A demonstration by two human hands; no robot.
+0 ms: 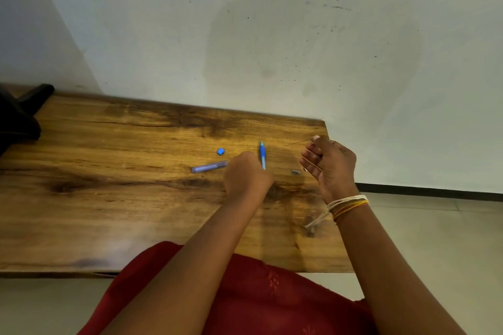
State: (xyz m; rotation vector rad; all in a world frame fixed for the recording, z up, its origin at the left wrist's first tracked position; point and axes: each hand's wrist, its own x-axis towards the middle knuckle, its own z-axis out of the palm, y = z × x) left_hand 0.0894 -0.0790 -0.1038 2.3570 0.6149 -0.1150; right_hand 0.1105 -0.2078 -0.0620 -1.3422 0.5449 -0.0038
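head view: two hands work over a wooden tabletop (109, 171), whose left end is cut off by the frame.
left hand (246, 174): grip clenched round a blue pen. the back of the hand faces the camera, so the fingers are hidden.
pen (262, 155): only the far part shows, jutting out beyond the fist over the tabletop's right half. the near end is hidden in the hand.
right hand (330, 166): raised near the tabletop's far right corner, fingers curled, grip pinching a thin rod.
rod (298, 142): hair-thin and faint, sticking out leftward from the fingertips. how far it runs inside the hand cannot be told.
blue bit (220, 151): lies left of the pen, apart from it.
tube (209, 166): purplish and blurred, lying just left of the left hand.
grey bit (295, 172): on the tabletop between the hands, too small to make out.
threads (348, 204): wound round the right wrist, one loose end hanging.
black thing (16, 117): at the far left, cut off by the edge.
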